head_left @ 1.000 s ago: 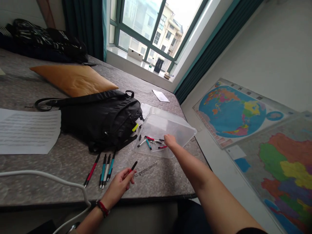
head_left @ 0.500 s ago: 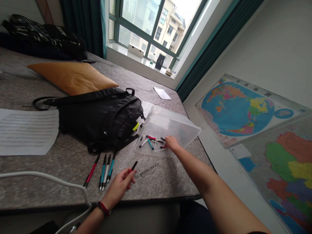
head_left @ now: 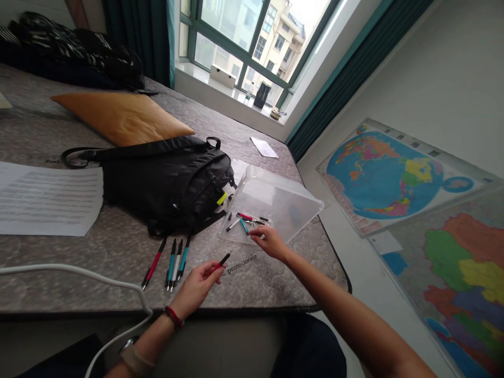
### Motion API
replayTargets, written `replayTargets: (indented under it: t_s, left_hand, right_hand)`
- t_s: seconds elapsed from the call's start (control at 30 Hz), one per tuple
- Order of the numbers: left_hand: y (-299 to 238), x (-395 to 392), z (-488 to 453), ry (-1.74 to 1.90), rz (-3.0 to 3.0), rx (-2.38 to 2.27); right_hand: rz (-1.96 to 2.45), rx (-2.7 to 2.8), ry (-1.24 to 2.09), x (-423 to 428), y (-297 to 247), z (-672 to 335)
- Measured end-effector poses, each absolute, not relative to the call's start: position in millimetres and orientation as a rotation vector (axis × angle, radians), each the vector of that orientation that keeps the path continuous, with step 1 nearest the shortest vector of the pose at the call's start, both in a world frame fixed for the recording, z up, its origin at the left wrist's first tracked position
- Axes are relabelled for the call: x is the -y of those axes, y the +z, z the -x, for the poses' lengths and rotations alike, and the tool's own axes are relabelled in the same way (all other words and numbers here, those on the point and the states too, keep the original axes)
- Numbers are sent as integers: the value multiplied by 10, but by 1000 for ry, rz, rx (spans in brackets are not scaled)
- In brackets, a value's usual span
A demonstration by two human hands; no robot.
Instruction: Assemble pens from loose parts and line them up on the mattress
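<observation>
A red pen (head_left: 218, 265) with a black grip is in my left hand (head_left: 199, 283), its fingers closed round the barrel and its front end pointing up and right. My right hand (head_left: 270, 241) is at the near edge of a clear plastic box (head_left: 275, 197), thumb and fingertips pinched together. Whether something small is between them I cannot make out. Several loose pens and pen parts (head_left: 246, 216) lie in the box, one teal piece (head_left: 243, 227) close to my right fingertips. Left of my left hand, a red pen (head_left: 154, 264), a white pen (head_left: 176, 265) and two teal pens (head_left: 170, 265) lie on the mattress.
The black backpack (head_left: 165, 184) lies behind the pens, a padded envelope (head_left: 129, 118) beyond it. Printed sheets (head_left: 47, 199) are at left. A white cable (head_left: 79, 273) crosses the mattress (head_left: 118, 252) to its front edge. Maps (head_left: 397, 173) hang on the right wall.
My right hand has drawn back from inside the box towards its near edge, closer to my left hand. My left hand still holds the red pen. The view has shifted slightly.
</observation>
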State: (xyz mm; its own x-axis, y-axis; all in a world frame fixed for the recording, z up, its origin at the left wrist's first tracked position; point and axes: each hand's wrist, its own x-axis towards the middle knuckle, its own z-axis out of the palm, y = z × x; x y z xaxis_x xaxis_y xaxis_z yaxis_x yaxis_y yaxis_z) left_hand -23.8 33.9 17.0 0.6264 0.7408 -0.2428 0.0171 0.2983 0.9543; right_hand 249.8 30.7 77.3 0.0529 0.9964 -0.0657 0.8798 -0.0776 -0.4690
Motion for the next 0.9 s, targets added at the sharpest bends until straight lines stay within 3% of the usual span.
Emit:
replayTargets:
  t_s: [0.23, 0.9]
  left_hand:
    - [184, -275, 270, 478, -1355, -729]
    - [200, -230, 279, 487, -1526, -734]
  right_hand:
    - [1740, 1930, 884, -14, 1149, -1993]
    - [1660, 2181, 762, 146, 1231, -1881]
